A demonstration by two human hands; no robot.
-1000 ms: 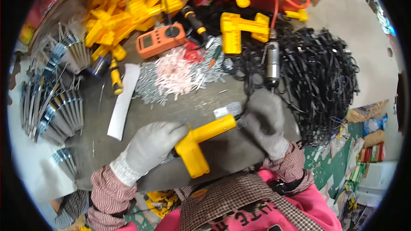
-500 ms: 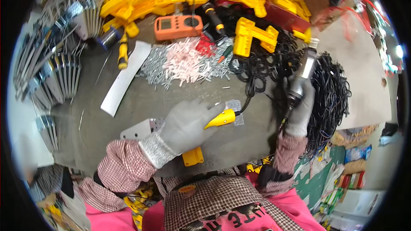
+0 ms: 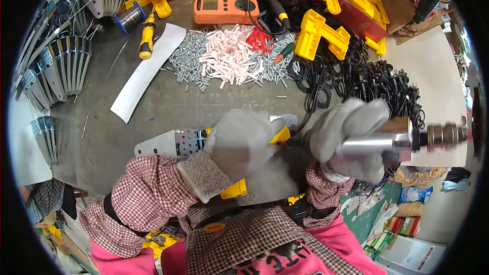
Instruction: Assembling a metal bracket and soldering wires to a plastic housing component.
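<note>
On my far left, metal blades (image 3: 63,71) lie in fanned bundles, then a white strip (image 3: 147,74) slants across the tabletop (image 3: 99,137). Nearer me, a metal plate with holes (image 3: 160,144) sticks out leftward from under my left hand (image 3: 242,142). That hand lies over a yellow housing (image 3: 234,189), which shows mainly below my palm and at its right tip; blur keeps me from telling whether my left fingers are clamped on it or resting. My right hand (image 3: 346,127) has its fingers wrapped round a silver driver (image 3: 401,136), whose long axis runs nearly level from left to right, its coupling (image 3: 444,136) pointing right. The housing therefore sits left of my right fingers, roughly along the driver's line, with my left hand the nearer one; beyond the driver, black cables (image 3: 400,89) heap up
</note>
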